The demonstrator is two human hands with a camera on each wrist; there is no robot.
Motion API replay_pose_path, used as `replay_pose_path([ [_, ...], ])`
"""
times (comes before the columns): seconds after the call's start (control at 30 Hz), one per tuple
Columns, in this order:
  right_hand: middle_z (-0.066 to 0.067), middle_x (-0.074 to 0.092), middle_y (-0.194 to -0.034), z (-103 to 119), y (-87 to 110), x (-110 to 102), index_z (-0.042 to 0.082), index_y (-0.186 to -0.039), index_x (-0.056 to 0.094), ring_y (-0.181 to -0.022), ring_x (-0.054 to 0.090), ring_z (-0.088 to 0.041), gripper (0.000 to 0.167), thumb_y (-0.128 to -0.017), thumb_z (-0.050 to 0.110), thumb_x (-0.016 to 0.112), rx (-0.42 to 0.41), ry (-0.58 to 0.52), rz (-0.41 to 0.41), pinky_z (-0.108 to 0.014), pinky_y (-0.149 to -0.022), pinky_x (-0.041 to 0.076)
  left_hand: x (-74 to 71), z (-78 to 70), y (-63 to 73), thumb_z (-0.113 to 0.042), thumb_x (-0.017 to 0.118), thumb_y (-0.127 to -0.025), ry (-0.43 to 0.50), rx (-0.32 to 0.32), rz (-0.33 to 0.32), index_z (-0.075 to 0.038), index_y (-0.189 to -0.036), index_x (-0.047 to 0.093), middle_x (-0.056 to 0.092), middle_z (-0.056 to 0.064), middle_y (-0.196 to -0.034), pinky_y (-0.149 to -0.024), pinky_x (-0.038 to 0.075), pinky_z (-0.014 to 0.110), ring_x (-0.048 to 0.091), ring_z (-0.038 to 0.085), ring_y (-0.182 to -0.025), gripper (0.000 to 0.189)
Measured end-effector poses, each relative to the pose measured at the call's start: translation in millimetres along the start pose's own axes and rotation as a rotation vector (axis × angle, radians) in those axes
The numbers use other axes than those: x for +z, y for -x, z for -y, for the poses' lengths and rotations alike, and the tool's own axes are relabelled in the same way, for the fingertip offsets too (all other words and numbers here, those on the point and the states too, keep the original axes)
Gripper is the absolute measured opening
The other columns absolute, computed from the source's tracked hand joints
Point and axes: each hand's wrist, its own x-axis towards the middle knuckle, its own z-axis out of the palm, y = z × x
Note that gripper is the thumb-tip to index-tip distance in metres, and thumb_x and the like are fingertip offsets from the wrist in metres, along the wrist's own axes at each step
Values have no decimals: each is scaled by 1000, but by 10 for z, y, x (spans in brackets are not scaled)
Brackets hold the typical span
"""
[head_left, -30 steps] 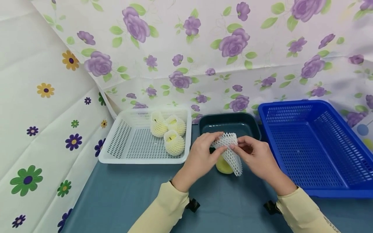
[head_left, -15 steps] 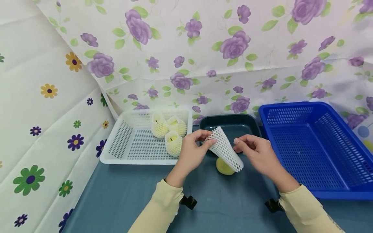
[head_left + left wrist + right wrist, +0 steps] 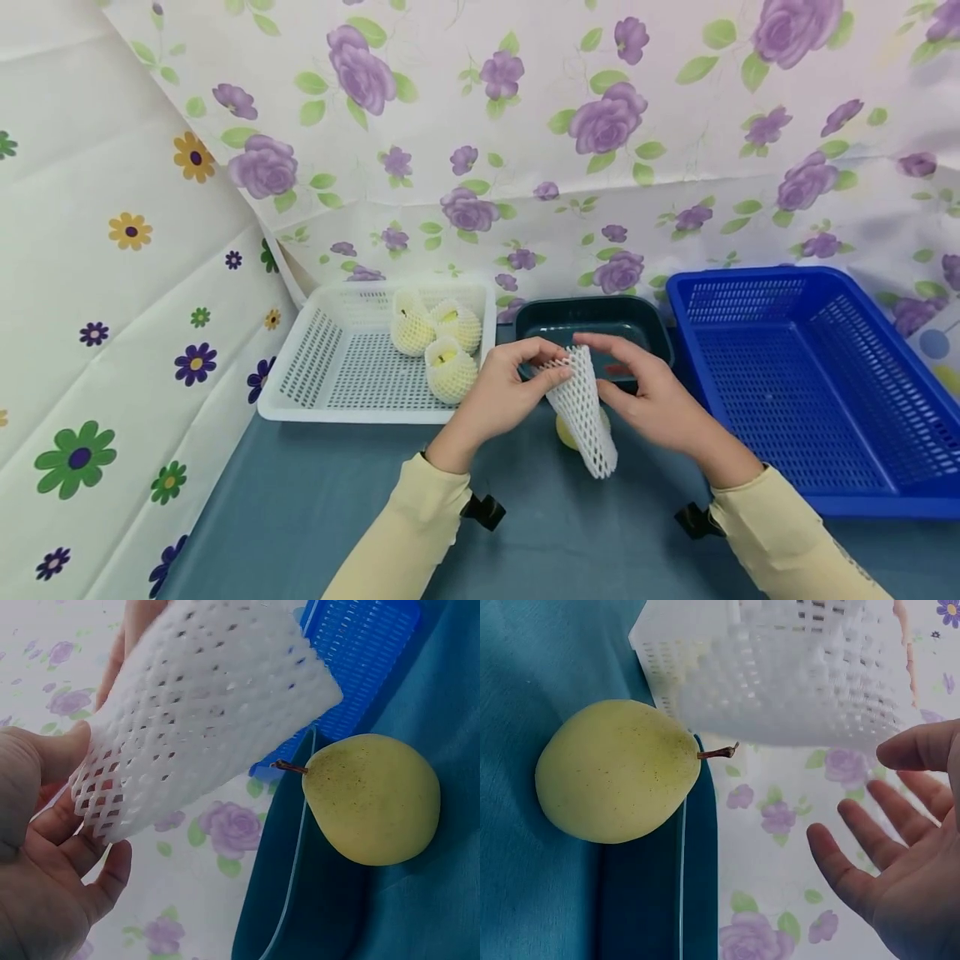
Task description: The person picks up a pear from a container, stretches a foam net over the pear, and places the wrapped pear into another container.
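My left hand [image 3: 501, 393] pinches the upper end of a white foam fruit net [image 3: 587, 421], its thumb in front and fingers behind. The net hangs down as a flattened sleeve, its wider end lowest. My right hand [image 3: 656, 407] is beside the net's upper end, thumb and fingers spread apart, with the thumb tip close to the mesh in the right wrist view. Behind the net, a bare yellow-green pear [image 3: 375, 799] rests on the table, its brown stem pointing toward the dark green tray [image 3: 592, 305]. In the head view the net hides most of this pear.
At the left stands a white basket [image 3: 375, 416] holding three pears [image 3: 450, 379] in foam nets. A large blue basket [image 3: 772, 375] is on the right. Floral sheets [image 3: 420, 117] hang behind and at the left. Blue-green cloth [image 3: 330, 500] covers the table.
Earlier both hands held the net's top; the right hand then let go and now spreads beside it. The net has swung from slanting right to hanging more upright, lower over the pear.
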Motion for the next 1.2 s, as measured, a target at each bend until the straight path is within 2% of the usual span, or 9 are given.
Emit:
replay_pose_path([
  [0.13,14,58,-121,18,5,17,35,-124,53,-114,54,-5,32,-93,28,59,22,-3,2,-46,-96,47,-42,-126,22,-21,58,-94,53,-26,-17,-11,-104,65,68,3,-94,-71,51,29,59,13,-82,16],
  [0.27,15,60,-113,27,12,16,32,-110,59,-108,55,-4,22,-89,32,65,14,-32,1,-42,-94,48,-56,-123,14,-15,55,-95,156,-19,-45,-3,-104,62,68,13,-92,-65,49,27,60,13,-78,16],
  [0.4,8,62,-110,34,8,11,24,-106,62,-105,57,-9,15,-91,22,63,-28,-158,26,-34,-92,49,-25,-82,1,-10,56,-94,258,-16,-87,1,-104,61,67,19,-89,-61,50,24,61,10,-72,15],
  [0.53,-2,65,-103,43,-7,21,14,-105,62,-95,64,-15,13,-93,11,58,-52,-291,-4,-27,-81,54,14,-61,-5,-9,57,-93,359,-62,-112,4,-107,60,67,20,-89,-62,53,21,63,8,-69,19],
  [0.63,-6,65,-97,52,-10,27,6,-104,61,-86,66,-17,12,-93,7,58,-50,-355,-73,-27,-73,56,30,-53,-12,-10,57,-93,408,-114,-91,5,-113,59,66,21,-89,-64,53,20,64,6,-68,25],
  [0.73,-7,65,-94,59,-6,25,1,-103,60,-82,65,-17,13,-92,7,59,-29,-411,-143,-26,-72,56,39,-50,-23,-13,56,-95,388,-154,-35,3,-119,59,68,21,-89,-64,53,21,64,6,-66,29],
  [0.8,-7,66,-92,61,-8,22,-1,-103,60,-81,65,-19,14,-91,7,59,-24,-431,-180,-24,-71,55,42,-50,-32,-16,55,-96,342,-168,0,2,-117,62,69,20,-90,-64,54,22,64,6,-66,29],
  [0.97,-5,68,-89,54,-31,12,-1,-103,60,-77,64,-19,16,-91,8,60,-14,-431,-255,-23,-67,54,46,-5,-44,-14,57,-94,342,-203,48,4,-109,67,70,20,-97,-68,55,24,66,5,-73,25],
  [1.2,1,69,-89,-7,-15,32,1,-106,58,-72,64,-10,23,-92,19,61,124,-435,-240,-24,-61,55,154,209,-61,-12,60,-91,452,-241,46,-1,-107,66,67,7,-97,-71,52,23,62,9,-85,20],
])
